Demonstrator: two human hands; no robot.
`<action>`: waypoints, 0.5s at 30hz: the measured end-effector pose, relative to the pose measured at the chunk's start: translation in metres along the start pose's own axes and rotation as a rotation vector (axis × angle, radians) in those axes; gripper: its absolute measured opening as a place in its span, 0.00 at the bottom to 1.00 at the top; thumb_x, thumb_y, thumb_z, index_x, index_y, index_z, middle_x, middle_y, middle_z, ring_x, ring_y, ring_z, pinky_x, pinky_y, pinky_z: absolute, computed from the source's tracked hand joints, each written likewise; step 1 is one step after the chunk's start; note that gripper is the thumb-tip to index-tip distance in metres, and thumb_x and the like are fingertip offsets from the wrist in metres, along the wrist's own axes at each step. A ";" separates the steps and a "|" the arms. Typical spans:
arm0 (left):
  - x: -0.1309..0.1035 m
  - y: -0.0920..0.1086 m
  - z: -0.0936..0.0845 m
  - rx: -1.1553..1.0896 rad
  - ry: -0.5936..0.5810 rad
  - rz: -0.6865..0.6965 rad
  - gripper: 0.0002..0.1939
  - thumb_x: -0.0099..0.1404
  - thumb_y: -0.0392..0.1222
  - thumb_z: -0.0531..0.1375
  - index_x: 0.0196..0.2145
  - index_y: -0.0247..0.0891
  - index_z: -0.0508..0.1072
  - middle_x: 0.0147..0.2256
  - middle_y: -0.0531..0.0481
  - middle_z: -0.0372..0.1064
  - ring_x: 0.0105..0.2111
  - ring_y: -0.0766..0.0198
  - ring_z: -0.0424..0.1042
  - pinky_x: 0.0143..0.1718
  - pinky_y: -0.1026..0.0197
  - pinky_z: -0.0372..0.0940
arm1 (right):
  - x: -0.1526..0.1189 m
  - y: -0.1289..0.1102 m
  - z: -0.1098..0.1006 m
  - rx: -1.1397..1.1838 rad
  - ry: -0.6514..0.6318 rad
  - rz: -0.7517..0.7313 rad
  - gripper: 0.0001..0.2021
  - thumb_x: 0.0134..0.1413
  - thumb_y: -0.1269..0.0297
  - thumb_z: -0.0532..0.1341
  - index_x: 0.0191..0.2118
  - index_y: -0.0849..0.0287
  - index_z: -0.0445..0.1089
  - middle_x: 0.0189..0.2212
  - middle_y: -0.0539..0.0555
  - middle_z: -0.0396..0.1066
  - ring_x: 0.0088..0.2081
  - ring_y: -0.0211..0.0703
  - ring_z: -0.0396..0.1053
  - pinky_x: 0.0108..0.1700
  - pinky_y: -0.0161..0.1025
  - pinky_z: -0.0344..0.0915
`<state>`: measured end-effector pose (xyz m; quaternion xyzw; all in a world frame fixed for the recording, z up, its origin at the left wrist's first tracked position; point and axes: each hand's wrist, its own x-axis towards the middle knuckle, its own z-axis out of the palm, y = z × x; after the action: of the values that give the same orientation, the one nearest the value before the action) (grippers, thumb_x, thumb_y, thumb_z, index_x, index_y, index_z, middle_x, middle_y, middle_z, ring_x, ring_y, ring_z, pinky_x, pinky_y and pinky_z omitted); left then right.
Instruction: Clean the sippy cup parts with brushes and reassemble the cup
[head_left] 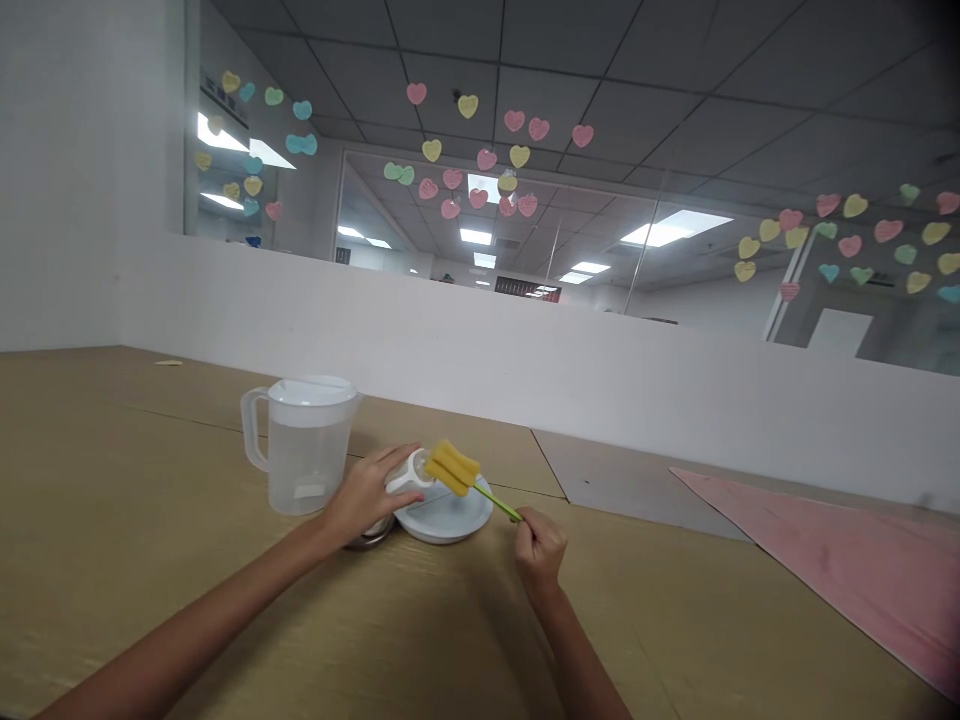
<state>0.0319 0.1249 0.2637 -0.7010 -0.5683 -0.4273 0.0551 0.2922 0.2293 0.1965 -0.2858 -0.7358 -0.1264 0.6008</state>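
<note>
So I've got my left hand (pixel 367 493) wrapped around a small white cup (pixel 409 472), tipped on its side with the mouth facing right, held just above the white plate (pixel 450 512) on the wooden surface (pixel 150 520). My right hand (pixel 541 548) is pinched shut on the thin green handle of a sponge brush (pixel 454 467), and the yellow sponge head sits right at the cup's opening. I can't tell if it's actually inside yet.

The cup looks light and hard, probably a bit slick, so gripping it around the body with the whole hand feels right. The sponge is soft and squishy, and that skinny handle looks like it'd flex, so I'm holding it near the far end, at a low angle.

Both forearms reach forward and angle in toward each other; the left wrist is turned inward over the cup. A clear plastic pitcher (pixel 306 445) with a lid stands just left of my left hand.
</note>
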 end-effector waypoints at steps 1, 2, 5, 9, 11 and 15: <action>0.006 -0.005 -0.001 0.079 -0.021 0.062 0.28 0.57 0.52 0.61 0.54 0.41 0.64 0.50 0.45 0.67 0.47 0.55 0.68 0.49 0.56 0.63 | 0.000 0.002 0.000 -0.076 -0.007 -0.081 0.15 0.46 0.77 0.47 0.20 0.60 0.67 0.14 0.49 0.63 0.18 0.34 0.59 0.24 0.32 0.53; 0.011 -0.010 -0.001 0.158 -0.041 0.115 0.27 0.59 0.49 0.60 0.54 0.41 0.63 0.51 0.45 0.67 0.48 0.56 0.68 0.49 0.57 0.64 | 0.001 0.005 0.000 -0.135 -0.011 -0.137 0.15 0.45 0.78 0.47 0.19 0.60 0.67 0.14 0.49 0.62 0.18 0.34 0.58 0.24 0.32 0.52; 0.019 -0.021 0.005 0.402 -0.085 0.265 0.25 0.59 0.40 0.61 0.54 0.40 0.62 0.50 0.44 0.67 0.48 0.56 0.68 0.48 0.56 0.64 | 0.003 0.009 -0.002 -0.205 -0.018 -0.204 0.13 0.41 0.79 0.49 0.16 0.58 0.63 0.12 0.47 0.58 0.17 0.34 0.54 0.24 0.34 0.48; 0.022 -0.017 0.015 0.630 -0.110 0.486 0.21 0.60 0.32 0.58 0.52 0.36 0.64 0.48 0.42 0.68 0.47 0.54 0.67 0.46 0.55 0.63 | 0.006 0.006 -0.005 -0.260 -0.018 -0.265 0.12 0.38 0.79 0.50 0.13 0.58 0.57 0.11 0.47 0.55 0.18 0.35 0.50 0.24 0.37 0.44; 0.022 -0.006 0.018 0.707 -0.100 0.566 0.18 0.63 0.31 0.54 0.51 0.33 0.64 0.47 0.41 0.69 0.46 0.54 0.67 0.46 0.54 0.62 | 0.006 0.002 -0.005 -0.277 -0.019 -0.266 0.11 0.37 0.78 0.50 0.13 0.58 0.57 0.11 0.48 0.55 0.18 0.36 0.49 0.25 0.37 0.44; 0.021 0.016 0.024 0.775 -0.126 0.739 0.15 0.67 0.30 0.48 0.50 0.32 0.65 0.44 0.42 0.69 0.45 0.56 0.67 0.46 0.55 0.61 | 0.001 -0.005 0.001 -0.288 -0.078 -0.231 0.11 0.38 0.77 0.50 0.13 0.58 0.60 0.11 0.49 0.58 0.19 0.36 0.51 0.26 0.37 0.44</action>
<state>0.0585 0.1488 0.2692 -0.8069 -0.4020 -0.0956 0.4221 0.2884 0.2256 0.1982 -0.2873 -0.7607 -0.2874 0.5062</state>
